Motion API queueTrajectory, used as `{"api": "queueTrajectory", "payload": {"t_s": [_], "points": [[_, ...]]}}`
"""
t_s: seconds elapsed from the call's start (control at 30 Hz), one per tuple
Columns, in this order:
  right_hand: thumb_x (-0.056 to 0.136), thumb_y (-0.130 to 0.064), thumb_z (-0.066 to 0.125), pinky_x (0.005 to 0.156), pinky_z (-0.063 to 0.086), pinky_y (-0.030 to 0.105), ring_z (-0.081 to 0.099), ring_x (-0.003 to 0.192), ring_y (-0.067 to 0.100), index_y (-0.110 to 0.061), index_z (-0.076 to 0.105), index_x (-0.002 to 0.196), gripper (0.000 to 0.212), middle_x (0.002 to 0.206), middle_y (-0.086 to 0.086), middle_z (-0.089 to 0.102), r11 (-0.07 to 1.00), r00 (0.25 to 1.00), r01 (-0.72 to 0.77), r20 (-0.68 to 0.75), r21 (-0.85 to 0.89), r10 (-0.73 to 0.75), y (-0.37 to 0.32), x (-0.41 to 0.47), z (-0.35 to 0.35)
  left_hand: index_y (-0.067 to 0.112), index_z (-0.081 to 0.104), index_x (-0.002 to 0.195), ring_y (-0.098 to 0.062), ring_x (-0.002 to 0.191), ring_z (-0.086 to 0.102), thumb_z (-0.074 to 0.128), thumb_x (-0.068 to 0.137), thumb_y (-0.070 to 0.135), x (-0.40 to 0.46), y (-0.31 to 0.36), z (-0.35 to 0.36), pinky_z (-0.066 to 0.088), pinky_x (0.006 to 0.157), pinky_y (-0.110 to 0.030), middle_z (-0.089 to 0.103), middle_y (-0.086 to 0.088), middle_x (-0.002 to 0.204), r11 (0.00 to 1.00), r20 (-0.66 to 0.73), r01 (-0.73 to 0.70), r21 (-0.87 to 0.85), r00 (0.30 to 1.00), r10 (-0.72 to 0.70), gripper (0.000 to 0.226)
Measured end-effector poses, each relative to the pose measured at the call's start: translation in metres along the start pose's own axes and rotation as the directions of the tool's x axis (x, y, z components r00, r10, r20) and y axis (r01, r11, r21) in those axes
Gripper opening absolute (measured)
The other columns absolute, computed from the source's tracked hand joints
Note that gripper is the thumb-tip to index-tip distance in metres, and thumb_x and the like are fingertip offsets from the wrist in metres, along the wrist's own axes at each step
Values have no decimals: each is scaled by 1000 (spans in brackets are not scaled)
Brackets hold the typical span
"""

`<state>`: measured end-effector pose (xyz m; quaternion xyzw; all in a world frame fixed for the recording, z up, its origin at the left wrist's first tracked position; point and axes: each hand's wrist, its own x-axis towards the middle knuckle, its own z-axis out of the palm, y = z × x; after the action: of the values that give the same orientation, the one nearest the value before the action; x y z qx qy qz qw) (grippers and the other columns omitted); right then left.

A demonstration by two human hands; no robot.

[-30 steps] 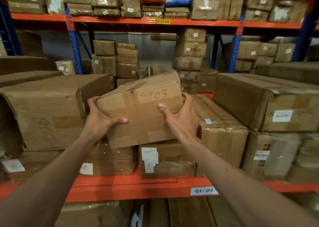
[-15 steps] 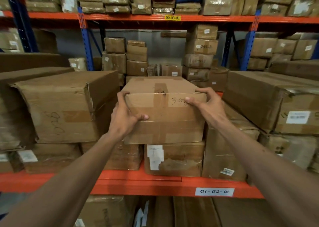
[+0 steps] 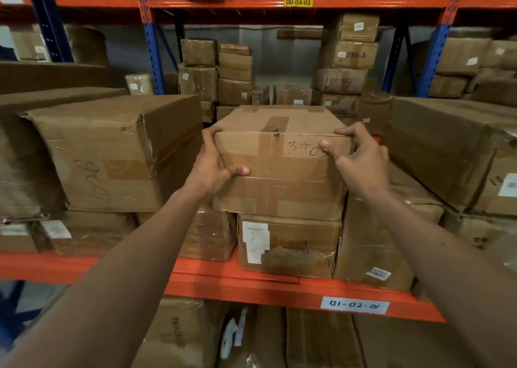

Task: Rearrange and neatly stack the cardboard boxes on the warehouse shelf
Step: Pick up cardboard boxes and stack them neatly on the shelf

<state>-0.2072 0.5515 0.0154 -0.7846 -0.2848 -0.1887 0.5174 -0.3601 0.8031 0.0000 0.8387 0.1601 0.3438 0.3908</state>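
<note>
Box (image 3: 279,166) marked "350" in pen, left hand (image 3: 212,169) and right hand (image 3: 361,163) clamped on its upper corners, shelf tag (image 3: 354,305) "01-02-01", yellow tag (image 3: 298,2) "00-03-01"

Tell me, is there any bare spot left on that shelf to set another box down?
Barely. The top of the held box is bare, as is the big box to its left. A strip of orange shelf edge shows in front. Otherwise boxes crowd both hands: left hand, right hand.

Orange shelf (image 3: 212,276) bears a labelled box (image 3: 288,247) and neighbouring cartons (image 3: 372,244)
</note>
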Motion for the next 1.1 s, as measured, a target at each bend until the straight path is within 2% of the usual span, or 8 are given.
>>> {"api": "queueTrajectory", "payload": {"t_s": [0.27,0.4,0.5,0.63,0.73,0.87,0.93,1.1], "points": [[85,-63,65,91,48,57,46,122,32,-48,51,112,34,125,3,60,996,998,-35,41,-80,38,-7,-3,-2,36,5,145,-40,125,49,85,75,35,-9,22,5,42,103,-60,45,-18,141,963,-34,145,228,989,-141,107],[90,-64,59,82,44,49,52,115,37,-41,50,119,38,121,11,59,899,991,38,130,-436,21,-22,4,-10,40,-11,150,-47,137,33,83,74,48,-22,26,-3,28,112,-63,27,-26,151,915,-20,183,361,982,-189,121],[87,-67,58,94,46,54,45,124,41,-35,53,128,52,133,18,50,676,982,127,187,-726,16,-48,19,-15,28,-14,155,-41,147,10,79,73,56,-40,4,-20,8,120,-57,11,-27,158,905,-255,112,411,967,-4,127],[75,-72,68,114,26,57,24,142,43,-38,29,149,90,156,19,27,600,935,336,335,-726,-118,-110,25,19,8,3,156,-47,145,10,78,68,65,-54,-40,-59,5,120,-59,14,-32,156,930,-634,240,279,774,-10,129],[63,-73,78,120,11,62,-2,150,40,-42,6,154,120,165,15,-3,495,811,582,499,-645,-304,-174,14,83,15,-14,155,-48,147,-3,83,51,72,-60,-73,-90,3,118,-63,-5,-33,158,914,-610,404,24,730,-306,153],[54,-67,86,115,-2,71,-23,148,36,-49,-12,154,140,163,8,-27,161,472,880,786,-447,-400,-266,-16,189,28,-34,147,-45,148,-11,87,33,70,-67,-127,-130,9,118,-63,-25,-28,157,835,-372,473,-281,749,-549,171],[53,-60,91,111,4,78,-22,149,38,-53,-12,153,143,163,5,-29,180,445,895,836,-408,-321,-307,-29,240,32,-34,148,-44,148,-10,87,29,70,-65,-150,-147,13,116,-63,-26,-23,158,818,-294,475,-325,771,-565,173],[58,-42,95,107,25,77,10,147,51,-59,-17,148,144,167,11,-7,427,586,747,808,-510,-61,-350,-35,311,34,-27,150,-46,146,-4,92,32,67,-50,-173,-171,20,112,-64,-21,-20,158,806,-244,529,-265,772,-587,170]]}}
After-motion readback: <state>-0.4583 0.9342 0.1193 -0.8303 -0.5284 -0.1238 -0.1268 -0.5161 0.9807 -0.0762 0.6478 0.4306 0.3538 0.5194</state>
